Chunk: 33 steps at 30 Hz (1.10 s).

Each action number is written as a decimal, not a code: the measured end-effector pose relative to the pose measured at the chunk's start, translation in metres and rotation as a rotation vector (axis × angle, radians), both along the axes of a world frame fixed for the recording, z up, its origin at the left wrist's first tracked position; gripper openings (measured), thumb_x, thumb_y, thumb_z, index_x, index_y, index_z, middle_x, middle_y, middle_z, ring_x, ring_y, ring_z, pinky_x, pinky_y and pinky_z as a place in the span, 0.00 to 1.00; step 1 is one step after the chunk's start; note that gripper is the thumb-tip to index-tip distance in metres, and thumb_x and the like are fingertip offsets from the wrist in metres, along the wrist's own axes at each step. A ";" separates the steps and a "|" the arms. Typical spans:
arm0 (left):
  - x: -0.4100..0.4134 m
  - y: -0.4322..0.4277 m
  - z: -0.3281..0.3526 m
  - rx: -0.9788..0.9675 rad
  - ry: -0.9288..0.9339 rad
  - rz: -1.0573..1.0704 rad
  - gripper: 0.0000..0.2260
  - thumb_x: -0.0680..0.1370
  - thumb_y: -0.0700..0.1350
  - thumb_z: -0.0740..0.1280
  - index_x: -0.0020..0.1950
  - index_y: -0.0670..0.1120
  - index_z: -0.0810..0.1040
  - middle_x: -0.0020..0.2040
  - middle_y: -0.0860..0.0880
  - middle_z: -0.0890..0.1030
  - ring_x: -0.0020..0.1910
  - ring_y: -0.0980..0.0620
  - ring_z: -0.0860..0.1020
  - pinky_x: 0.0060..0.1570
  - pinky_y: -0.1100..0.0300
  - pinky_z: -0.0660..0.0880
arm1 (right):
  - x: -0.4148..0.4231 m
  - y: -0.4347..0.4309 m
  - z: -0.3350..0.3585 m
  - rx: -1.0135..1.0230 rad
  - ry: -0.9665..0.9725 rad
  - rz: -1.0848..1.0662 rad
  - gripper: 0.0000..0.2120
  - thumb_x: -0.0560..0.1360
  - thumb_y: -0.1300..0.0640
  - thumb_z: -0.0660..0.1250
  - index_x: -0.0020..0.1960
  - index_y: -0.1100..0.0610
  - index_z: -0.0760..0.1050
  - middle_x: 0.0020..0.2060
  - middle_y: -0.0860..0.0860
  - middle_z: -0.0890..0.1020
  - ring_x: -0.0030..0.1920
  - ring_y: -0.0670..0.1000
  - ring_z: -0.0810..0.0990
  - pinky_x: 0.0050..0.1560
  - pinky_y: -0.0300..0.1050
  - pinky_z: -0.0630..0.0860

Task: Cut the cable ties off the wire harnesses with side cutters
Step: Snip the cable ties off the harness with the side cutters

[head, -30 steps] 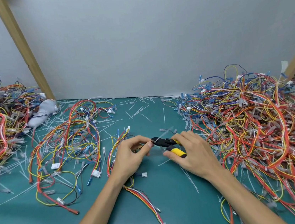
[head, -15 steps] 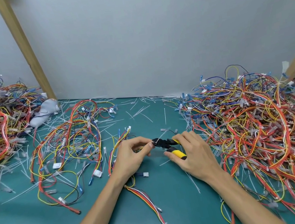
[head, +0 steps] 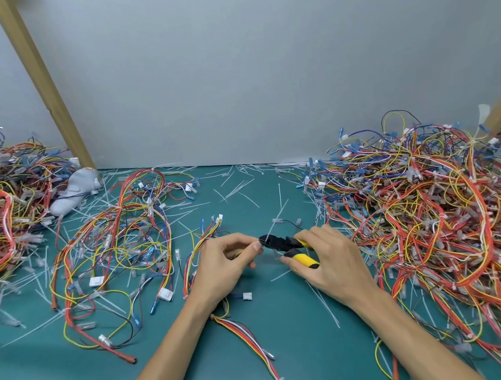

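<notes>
While the right hand (head: 330,259) is gripping the yellow handles of the cutters (head: 282,242), their long axis is lying roughly left-right above the middle of the surface (head: 289,311), black nose pointing left at the left hand (head: 220,266). That hand is pinching the harness (head: 247,332), fingers curled. A pale tie (head: 274,228) is sticking up by the blades; whether they are touching it is hard to tell. The palm is hiding part of the harness.
</notes>
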State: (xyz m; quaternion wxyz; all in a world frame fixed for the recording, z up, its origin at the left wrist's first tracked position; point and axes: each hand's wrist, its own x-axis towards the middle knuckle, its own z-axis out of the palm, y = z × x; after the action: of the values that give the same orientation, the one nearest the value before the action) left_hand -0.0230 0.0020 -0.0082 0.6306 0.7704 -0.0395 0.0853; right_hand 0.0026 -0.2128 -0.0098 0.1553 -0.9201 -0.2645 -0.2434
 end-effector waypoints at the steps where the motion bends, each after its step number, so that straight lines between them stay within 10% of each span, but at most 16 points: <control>1: 0.000 0.000 0.000 -0.001 0.004 -0.001 0.05 0.77 0.40 0.70 0.42 0.44 0.84 0.38 0.49 0.85 0.30 0.55 0.78 0.39 0.66 0.74 | 0.000 0.000 0.000 0.001 0.001 -0.001 0.20 0.74 0.36 0.64 0.49 0.53 0.78 0.37 0.46 0.76 0.39 0.50 0.73 0.39 0.40 0.65; 13: -0.001 -0.003 0.002 -0.026 0.021 0.028 0.06 0.77 0.38 0.69 0.41 0.43 0.83 0.34 0.49 0.83 0.27 0.54 0.76 0.37 0.66 0.74 | -0.001 0.001 -0.001 0.006 0.052 0.012 0.25 0.75 0.34 0.60 0.56 0.53 0.77 0.46 0.47 0.77 0.47 0.51 0.74 0.50 0.44 0.72; 33: 0.001 -0.001 -0.001 -0.034 0.020 0.010 0.09 0.76 0.38 0.69 0.36 0.42 0.81 0.31 0.47 0.82 0.25 0.52 0.77 0.36 0.66 0.73 | 0.000 -0.001 0.002 -0.011 -0.013 0.020 0.21 0.74 0.35 0.63 0.51 0.52 0.79 0.39 0.47 0.78 0.40 0.51 0.74 0.41 0.45 0.71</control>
State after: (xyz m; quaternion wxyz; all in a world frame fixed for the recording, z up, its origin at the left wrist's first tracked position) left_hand -0.0219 0.0013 -0.0087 0.6434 0.7606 -0.0279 0.0814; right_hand 0.0026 -0.2138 -0.0079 0.1509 -0.9167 -0.2761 -0.2462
